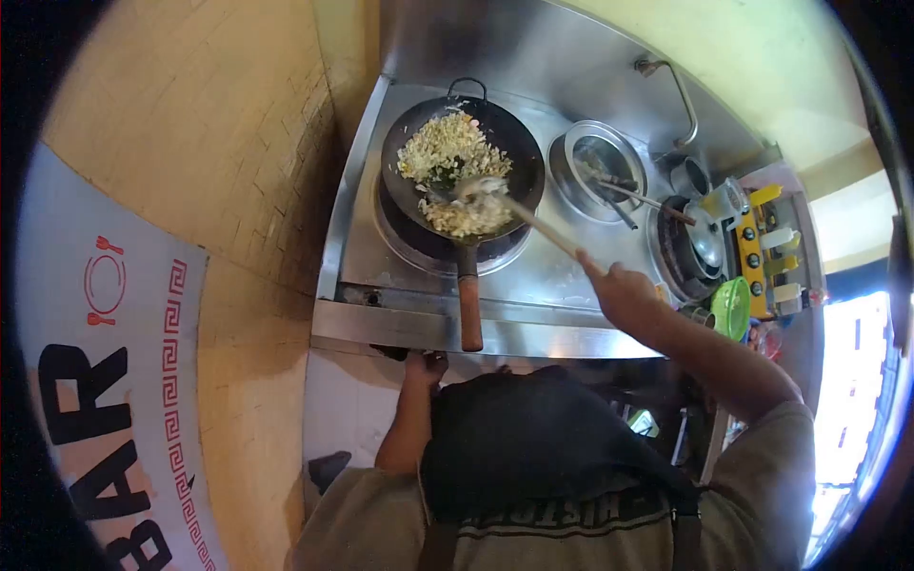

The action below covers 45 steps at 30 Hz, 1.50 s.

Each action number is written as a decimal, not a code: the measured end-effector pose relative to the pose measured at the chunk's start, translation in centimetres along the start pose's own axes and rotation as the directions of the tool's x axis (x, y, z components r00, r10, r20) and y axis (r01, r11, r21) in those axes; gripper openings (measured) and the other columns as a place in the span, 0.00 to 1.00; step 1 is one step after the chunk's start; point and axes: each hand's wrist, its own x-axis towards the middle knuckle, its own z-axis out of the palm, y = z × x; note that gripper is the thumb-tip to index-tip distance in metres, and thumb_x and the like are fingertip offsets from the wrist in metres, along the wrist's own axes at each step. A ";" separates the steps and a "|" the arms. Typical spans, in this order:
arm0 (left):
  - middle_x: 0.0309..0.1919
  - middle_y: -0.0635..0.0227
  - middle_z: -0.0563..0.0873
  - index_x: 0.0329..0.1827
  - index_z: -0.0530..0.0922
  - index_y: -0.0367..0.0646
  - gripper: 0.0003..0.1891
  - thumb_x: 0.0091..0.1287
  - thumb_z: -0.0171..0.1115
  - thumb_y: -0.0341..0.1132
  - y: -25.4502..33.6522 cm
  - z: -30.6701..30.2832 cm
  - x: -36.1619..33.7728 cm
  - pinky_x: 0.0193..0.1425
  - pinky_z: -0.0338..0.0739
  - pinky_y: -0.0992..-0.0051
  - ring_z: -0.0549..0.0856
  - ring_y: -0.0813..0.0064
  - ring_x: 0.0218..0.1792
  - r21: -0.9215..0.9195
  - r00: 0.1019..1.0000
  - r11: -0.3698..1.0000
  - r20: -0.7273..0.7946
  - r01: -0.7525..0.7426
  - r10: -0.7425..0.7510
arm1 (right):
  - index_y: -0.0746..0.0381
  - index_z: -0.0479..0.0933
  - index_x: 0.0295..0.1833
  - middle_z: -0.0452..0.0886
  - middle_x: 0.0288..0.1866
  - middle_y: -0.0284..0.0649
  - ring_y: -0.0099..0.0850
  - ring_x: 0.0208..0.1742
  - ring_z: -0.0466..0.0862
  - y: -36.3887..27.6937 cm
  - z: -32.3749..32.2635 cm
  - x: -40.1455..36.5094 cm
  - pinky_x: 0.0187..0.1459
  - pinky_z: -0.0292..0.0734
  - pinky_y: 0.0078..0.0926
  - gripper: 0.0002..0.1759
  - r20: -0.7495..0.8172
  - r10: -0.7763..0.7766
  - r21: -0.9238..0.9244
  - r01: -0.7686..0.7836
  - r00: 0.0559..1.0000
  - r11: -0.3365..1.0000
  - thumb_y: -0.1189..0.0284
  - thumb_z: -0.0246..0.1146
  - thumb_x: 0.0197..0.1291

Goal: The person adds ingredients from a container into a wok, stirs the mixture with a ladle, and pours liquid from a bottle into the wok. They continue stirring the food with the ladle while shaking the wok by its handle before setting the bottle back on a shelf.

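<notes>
My right hand (624, 295) is closed around the long handle of a wok ladle (538, 228). The ladle's bowl, slightly blurred, rests among the fried rice (452, 147) in a black wok (528, 157). Part of the rice lies at the far side of the wok, part under the ladle at the near side. The wok sits on a burner, its wooden handle (470, 314) pointing towards me with no hand on it. Below the stove's front edge, my left hand (427, 365) is curled beside a dark thing; what it grips is hidden.
Right of the wok, a round metal pot (600, 171) holds utensils. Further right are a lidded pan (705, 243), a green basket (731, 306) and several bottles (781, 266). A tap (685, 105) rises at the back; a wall (238, 143) stands left.
</notes>
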 end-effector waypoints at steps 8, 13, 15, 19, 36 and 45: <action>0.47 0.53 0.79 0.55 0.70 0.41 0.17 0.67 0.55 0.39 -1.5 12.5 -17.3 0.48 0.78 0.60 0.80 0.60 0.47 0.852 0.899 0.507 0.116 0.127 -0.422 | 0.62 0.50 0.74 0.81 0.32 0.53 0.45 0.30 0.84 -4.6 3.2 1.5 0.30 0.79 0.45 0.33 -0.058 0.020 0.198 -0.009 0.998 0.980 0.75 0.48 0.63; 0.37 0.57 0.83 0.44 0.74 0.38 0.13 0.68 0.54 0.39 -9.5 22.2 -14.7 0.41 0.78 0.65 0.83 0.64 0.38 0.897 0.945 0.419 0.247 -0.141 -0.212 | 0.63 0.51 0.73 0.82 0.31 0.50 0.43 0.28 0.84 -2.3 4.1 -0.1 0.28 0.80 0.41 0.31 -0.094 0.069 0.225 -0.046 0.993 0.973 0.71 0.47 0.66; 0.32 0.62 0.83 0.39 0.73 0.40 0.11 0.68 0.55 0.39 -10.5 21.1 -10.6 0.34 0.76 0.70 0.82 0.70 0.30 0.975 0.967 0.007 0.221 -0.222 -0.126 | 0.64 0.52 0.72 0.81 0.30 0.50 0.44 0.28 0.84 -2.6 6.6 2.3 0.28 0.79 0.42 0.30 -0.197 0.053 0.232 -0.006 0.979 0.973 0.72 0.47 0.65; 0.24 0.68 0.77 0.35 0.71 0.41 0.07 0.66 0.57 0.35 -11.4 23.4 -25.7 0.27 0.73 0.74 0.76 0.76 0.23 0.757 0.917 0.653 0.262 -0.002 -0.300 | 0.65 0.55 0.70 0.81 0.30 0.51 0.47 0.28 0.83 -1.6 -1.0 -6.2 0.29 0.78 0.44 0.29 -0.078 -0.030 0.215 0.046 0.997 0.976 0.74 0.49 0.63; 0.22 0.68 0.78 0.27 0.73 0.43 0.09 0.65 0.55 0.35 -10.1 25.7 -32.6 0.28 0.71 0.76 0.77 0.76 0.23 0.953 0.924 0.205 0.272 -0.221 -0.270 | 0.56 0.48 0.75 0.80 0.36 0.58 0.51 0.36 0.83 -3.0 -4.1 -10.5 0.37 0.78 0.45 0.40 0.176 -0.057 0.247 0.012 0.983 0.969 0.77 0.55 0.56; 0.19 0.70 0.73 0.28 0.71 0.43 0.07 0.64 0.56 0.32 -10.2 21.9 -33.3 0.27 0.69 0.75 0.73 0.76 0.20 0.909 0.924 0.377 0.287 -0.179 -0.253 | 0.60 0.50 0.74 0.80 0.30 0.52 0.45 0.31 0.82 -5.0 -1.3 -10.0 0.33 0.77 0.44 0.40 0.000 -0.063 0.300 0.061 0.998 0.952 0.79 0.56 0.54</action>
